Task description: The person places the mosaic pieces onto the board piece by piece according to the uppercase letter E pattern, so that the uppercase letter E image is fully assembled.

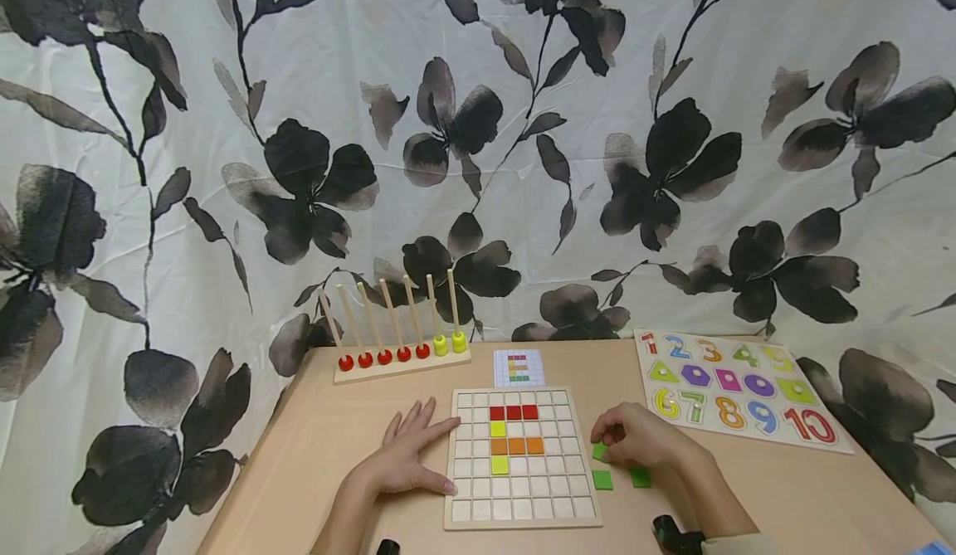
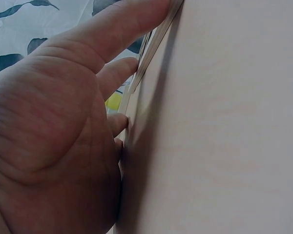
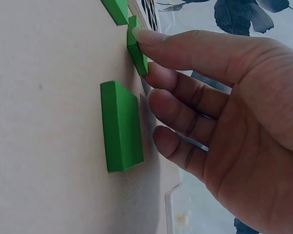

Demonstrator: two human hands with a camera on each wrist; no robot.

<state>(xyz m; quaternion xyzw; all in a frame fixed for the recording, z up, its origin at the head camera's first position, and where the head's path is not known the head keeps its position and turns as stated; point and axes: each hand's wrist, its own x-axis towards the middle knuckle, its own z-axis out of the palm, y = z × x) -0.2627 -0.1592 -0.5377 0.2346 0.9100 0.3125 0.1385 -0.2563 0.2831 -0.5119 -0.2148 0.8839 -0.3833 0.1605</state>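
Note:
My right hand (image 1: 646, 435) pinches a green square tile (image 3: 136, 51) between thumb and index finger, just right of the grid board (image 1: 548, 489). Two more green tiles lie on the table nearby, one by the board's right edge (image 1: 602, 480) and one under the hand (image 1: 641, 478). With fingers spread, my left hand (image 1: 407, 455) rests at the board's left edge, thumb and index fingertip touching it. On the board sit a row of three red tiles (image 1: 514, 412), a yellow tile (image 1: 498, 429), a row of three orange tiles (image 1: 517, 446) and another yellow tile (image 1: 499, 464).
Behind the board lies a small card (image 1: 519, 357) printed with a coloured grid pattern. A wooden peg rack (image 1: 399, 367) with red and yellow-green beads stands at the back left. At the right is a number and shape puzzle board (image 1: 720, 410). A floral curtain (image 1: 478, 148) hangs behind the table.

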